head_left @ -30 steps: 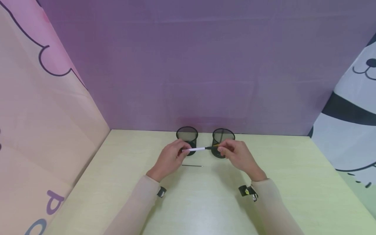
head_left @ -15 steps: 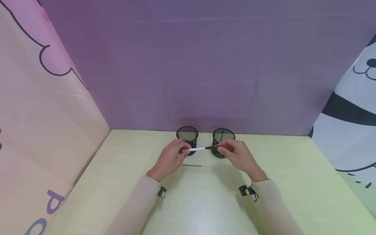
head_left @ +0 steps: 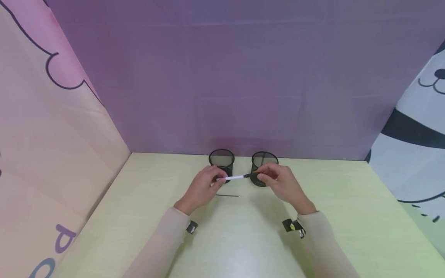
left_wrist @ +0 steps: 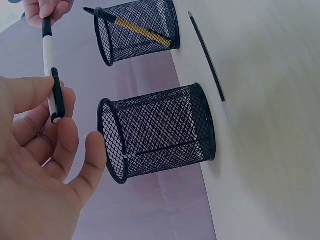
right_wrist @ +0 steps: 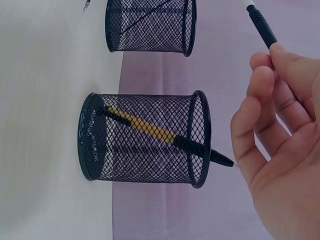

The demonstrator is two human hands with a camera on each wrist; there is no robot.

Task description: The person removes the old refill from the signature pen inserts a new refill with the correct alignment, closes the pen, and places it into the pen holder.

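Observation:
In the head view my left hand (head_left: 201, 189) and right hand (head_left: 285, 185) hold a white pen (head_left: 235, 177) with a black grip level between them, above the table. The thumb and fingers of the left hand pinch the pen's white barrel (left_wrist: 48, 52) near its black clip. At the other end, the right hand pinches the black grip (right_wrist: 262, 27), and its fingers cover the tip. Below the pen a thin black pen refill (head_left: 228, 195) lies on the table, also plain in the left wrist view.
Two black mesh pen cups stand at the back of the table, before the purple backdrop (head_left: 208, 77). A yellow-and-black pen (right_wrist: 150, 129) leans inside the right cup (right_wrist: 150, 172), its end past the rim. A thin dark line shows through the left cup's mesh (left_wrist: 155, 120).
The pen has shifted very slightly to the right, and its left end sits a little lower in view. Both hands keep the same hold on it.

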